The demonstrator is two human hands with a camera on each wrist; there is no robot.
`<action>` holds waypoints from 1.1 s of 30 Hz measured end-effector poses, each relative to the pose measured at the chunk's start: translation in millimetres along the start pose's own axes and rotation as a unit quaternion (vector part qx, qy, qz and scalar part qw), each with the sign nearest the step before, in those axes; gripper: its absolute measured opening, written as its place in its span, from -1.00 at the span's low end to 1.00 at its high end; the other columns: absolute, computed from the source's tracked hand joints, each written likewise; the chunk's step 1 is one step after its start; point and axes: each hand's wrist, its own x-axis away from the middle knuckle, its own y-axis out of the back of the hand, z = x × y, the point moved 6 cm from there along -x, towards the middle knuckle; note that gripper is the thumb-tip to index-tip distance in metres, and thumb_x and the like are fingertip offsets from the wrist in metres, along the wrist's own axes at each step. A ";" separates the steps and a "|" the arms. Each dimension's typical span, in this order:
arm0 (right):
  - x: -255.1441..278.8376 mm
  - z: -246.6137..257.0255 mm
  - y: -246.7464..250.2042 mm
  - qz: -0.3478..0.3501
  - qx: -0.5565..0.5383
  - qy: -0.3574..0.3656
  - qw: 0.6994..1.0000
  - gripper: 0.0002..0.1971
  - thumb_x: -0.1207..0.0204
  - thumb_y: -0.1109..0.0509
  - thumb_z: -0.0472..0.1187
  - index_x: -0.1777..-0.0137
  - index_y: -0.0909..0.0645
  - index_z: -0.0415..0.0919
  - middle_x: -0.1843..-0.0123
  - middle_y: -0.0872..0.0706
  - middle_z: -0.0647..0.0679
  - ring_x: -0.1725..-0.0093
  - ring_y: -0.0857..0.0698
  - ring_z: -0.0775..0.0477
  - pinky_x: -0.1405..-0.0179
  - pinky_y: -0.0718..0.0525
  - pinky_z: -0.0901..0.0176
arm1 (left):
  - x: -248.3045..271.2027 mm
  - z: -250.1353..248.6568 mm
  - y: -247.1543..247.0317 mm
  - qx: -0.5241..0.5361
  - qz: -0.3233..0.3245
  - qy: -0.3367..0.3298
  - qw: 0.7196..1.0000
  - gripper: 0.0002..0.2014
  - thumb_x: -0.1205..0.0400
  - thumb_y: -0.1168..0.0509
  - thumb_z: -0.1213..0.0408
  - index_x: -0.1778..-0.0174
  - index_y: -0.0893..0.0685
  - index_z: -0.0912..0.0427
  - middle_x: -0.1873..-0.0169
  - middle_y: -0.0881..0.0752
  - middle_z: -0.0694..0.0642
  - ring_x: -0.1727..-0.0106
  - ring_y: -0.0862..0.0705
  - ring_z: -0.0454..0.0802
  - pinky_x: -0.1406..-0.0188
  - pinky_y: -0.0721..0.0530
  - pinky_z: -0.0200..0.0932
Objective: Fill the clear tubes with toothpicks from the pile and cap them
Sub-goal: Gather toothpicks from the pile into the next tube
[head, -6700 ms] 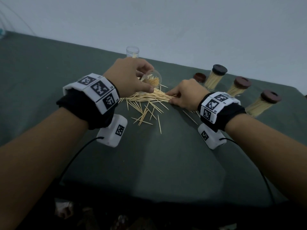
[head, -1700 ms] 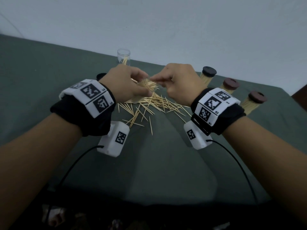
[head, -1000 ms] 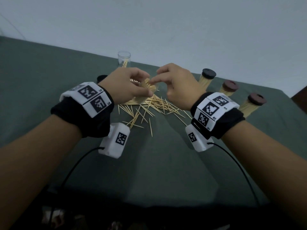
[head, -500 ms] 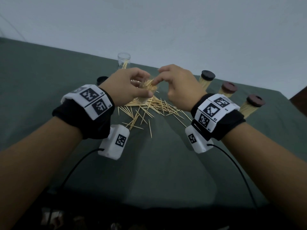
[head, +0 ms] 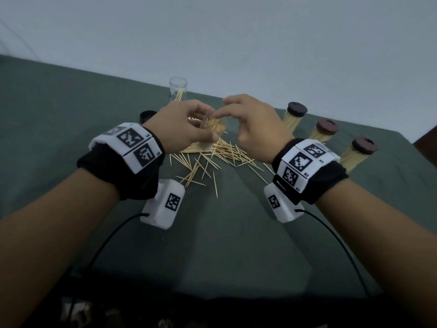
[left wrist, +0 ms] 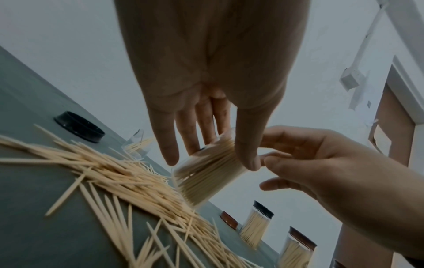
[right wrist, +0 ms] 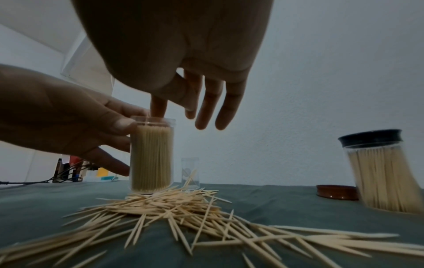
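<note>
Toothpick-filled clear tube (right wrist: 151,156) gripped by left hand (head: 182,129), right hand (head: 255,129) loosely spread above, no legible labels.

Our left hand (head: 182,125) hides most of the tube (head: 212,131); the rightmost jar (right wrist: 385,174) is cut off and blurred by the right-wrist edge.

Green cloth (head: 224,245) over the table, pale wall (head: 260,43) behind its far edge, clutter of small items (right wrist: 75,170) past its left edge.
</note>
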 end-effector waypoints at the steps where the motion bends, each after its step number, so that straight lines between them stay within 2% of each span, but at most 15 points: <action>1: 0.1 0.7 3.6 -0.021 -0.018 0.004 1.000 -0.46 -0.39 -0.21 -0.57 -0.18 -0.73 -0.03 -0.33 -0.64 -0.09 -0.18 -0.60 0.04 -0.22 -0.56 0.09 | 0.3 -0.1 0.0 0.000 0.001 0.002 1.000 -0.47 -0.34 -0.65 0.10 -0.22 -0.68 -0.08 -0.09 -0.77 -0.11 -0.11 -0.77 -0.16 -0.31 -0.66 0.08; 3: 0.8 2.0 7.4 -0.039 -0.029 0.017 0.999 -0.45 -0.40 -0.21 -0.57 -0.22 -0.73 -0.03 -0.33 -0.65 -0.09 -0.16 -0.61 0.05 -0.20 -0.57 0.11 | 0.4 -0.9 0.8 0.000 -0.001 0.003 1.000 -0.47 -0.35 -0.64 0.10 -0.23 -0.67 -0.05 -0.09 -0.77 -0.11 -0.11 -0.77 -0.17 -0.30 -0.66 0.05; 7: 1.7 2.8 -6.9 0.059 0.049 0.026 0.997 -0.37 -0.40 -0.17 -0.50 -0.31 -0.69 0.12 -0.50 -0.56 -0.12 -0.42 -0.54 -0.28 -0.38 -0.51 -0.23 | 2.5 -4.3 1.3 -0.004 -0.002 -0.002 1.000 -0.47 -0.39 -0.62 0.17 -0.28 -0.65 -0.02 -0.10 -0.76 -0.11 -0.12 -0.75 -0.21 -0.30 -0.66 -0.03; 10: 2.0 0.5 -3.9 0.055 0.032 0.005 0.998 -0.34 -0.38 -0.18 -0.55 -0.35 -0.66 0.07 -0.53 -0.51 -0.11 -0.49 -0.48 -0.23 -0.44 -0.47 -0.15 | 3.1 -4.9 0.0 -0.007 0.005 -0.007 1.000 -0.49 -0.39 -0.62 0.16 -0.26 -0.66 -0.05 -0.10 -0.77 -0.12 -0.15 -0.74 -0.18 -0.33 -0.65 0.05; 12: 2.5 0.6 4.0 0.018 0.002 0.004 1.000 -0.41 -0.36 -0.17 -0.58 -0.19 -0.75 -0.01 -0.47 -0.55 -0.10 -0.46 -0.51 -0.15 -0.43 -0.48 -0.07 | 3.2 -5.9 0.9 -0.009 0.000 -0.009 1.000 -0.48 -0.37 -0.62 0.14 -0.25 -0.66 -0.06 -0.10 -0.77 -0.14 -0.18 -0.73 -0.18 -0.35 -0.63 0.04; 14: 1.8 -0.2 5.5 0.023 -0.002 0.001 1.000 -0.49 -0.35 -0.17 -0.58 -0.02 -0.78 -0.03 -0.43 -0.57 -0.07 -0.43 -0.53 -0.13 -0.39 -0.49 -0.11 | 3.0 -8.2 1.2 -0.015 -0.004 -0.017 1.000 -0.44 -0.37 -0.63 0.15 -0.29 -0.65 -0.05 -0.13 -0.75 -0.14 -0.21 -0.71 -0.20 -0.37 -0.62 0.01; 17: 1.8 -1.4 1.9 0.052 0.015 -0.011 0.998 -0.44 -0.36 -0.18 -0.57 -0.16 -0.74 -0.01 -0.48 -0.54 -0.10 -0.46 -0.50 -0.14 -0.44 -0.46 -0.08 | 2.8 -9.3 -0.3 -0.019 0.005 -0.024 1.000 -0.43 -0.38 -0.63 0.17 -0.31 -0.64 -0.03 -0.15 -0.75 -0.12 -0.23 -0.70 -0.21 -0.38 -0.62 -0.02; 19: 2.4 0.9 5.0 0.024 -0.004 -0.006 1.000 -0.44 -0.38 -0.19 -0.57 -0.20 -0.72 -0.03 -0.40 -0.60 -0.09 -0.34 -0.58 -0.04 -0.35 -0.50 0.07 | 2.1 -8.2 0.1 -0.031 0.004 -0.023 0.999 -0.43 -0.38 -0.62 0.14 -0.31 -0.64 -0.04 -0.15 -0.75 -0.13 -0.23 -0.70 -0.22 -0.38 -0.62 -0.04; 22: 4.3 -4.0 14.0 -0.014 -0.051 -0.054 0.997 -0.66 -0.52 -0.28 -0.42 -0.14 -0.65 0.00 -0.17 -0.69 0.05 -0.02 -0.68 0.08 -0.07 -0.58 0.26 | 0.6 -6.5 3.6 -0.064 -0.005 -0.019 0.998 -0.42 -0.37 -0.62 0.09 -0.32 -0.63 -0.07 -0.16 -0.73 -0.16 -0.21 -0.70 -0.21 -0.35 -0.63 -0.06; 24: 6.4 -15.7 9.5 0.045 -0.033 -0.110 0.992 -0.74 -0.56 -0.40 -0.21 -0.19 -0.60 0.09 -0.17 -0.68 0.11 0.01 -0.69 0.11 -0.12 -0.61 0.24 | 0.6 -4.2 7.2 -0.085 -0.012 -0.009 0.996 -0.42 -0.38 -0.62 0.08 -0.32 -0.63 -0.07 -0.15 -0.73 -0.16 -0.19 -0.70 -0.20 -0.30 -0.63 -0.11; 25: 9.1 -22.4 4.4 0.101 -0.001 -0.136 0.986 -0.66 -0.52 -0.47 -0.11 -0.28 -0.57 0.12 -0.23 -0.67 0.10 -0.05 -0.68 0.12 -0.18 -0.59 0.23 | 0.5 -2.7 9.2 -0.094 -0.016 -0.005 0.995 -0.43 -0.38 -0.61 0.08 -0.31 -0.63 -0.07 -0.14 -0.73 -0.16 -0.18 -0.71 -0.20 -0.27 -0.64 -0.13; 27: 18.9 -35.0 -6.5 0.223 0.084 -0.177 0.955 -0.31 -0.39 -0.58 0.07 -0.51 -0.41 0.16 -0.43 -0.58 0.05 -0.27 -0.62 0.03 -0.29 -0.52 0.17 | 0.1 -2.0 13.2 -0.108 -0.025 -0.001 0.994 -0.44 -0.38 -0.61 0.06 -0.30 -0.64 -0.07 -0.11 -0.74 -0.17 -0.13 -0.72 -0.22 -0.25 -0.65 -0.14; 29: 27.8 -41.8 -14.7 0.299 0.144 -0.202 0.921 -0.07 -0.30 -0.63 0.13 -0.63 -0.22 0.18 -0.55 -0.47 0.03 -0.46 -0.51 -0.09 -0.39 -0.48 0.04 | -0.7 -3.8 16.8 -0.117 -0.034 0.000 0.993 -0.44 -0.38 -0.61 0.05 -0.30 -0.65 -0.07 -0.09 -0.74 -0.18 -0.10 -0.72 -0.24 -0.23 -0.65 -0.17; 31: 29.9 -45.6 -23.6 0.326 0.152 -0.214 0.908 -0.03 -0.30 -0.64 0.09 -0.65 -0.19 0.13 -0.53 -0.50 0.02 -0.48 -0.49 -0.12 -0.38 -0.47 0.02 | -2.2 -6.8 19.9 -0.115 -0.046 -0.002 0.992 -0.45 -0.37 -0.61 0.05 -0.29 -0.65 -0.07 -0.08 -0.73 -0.17 -0.09 -0.72 -0.23 -0.21 -0.64 -0.20; 33: 24.3 -45.4 -31.4 0.319 0.140 -0.212 0.913 -0.09 -0.32 -0.64 0.04 -0.64 -0.25 0.08 -0.45 -0.59 0.01 -0.43 -0.54 -0.11 -0.33 -0.49 0.08 | -2.9 -8.1 23.0 -0.109 -0.054 -0.004 0.993 -0.47 -0.37 -0.62 0.07 -0.26 -0.66 -0.07 -0.06 -0.73 -0.17 -0.08 -0.72 -0.23 -0.18 -0.63 -0.25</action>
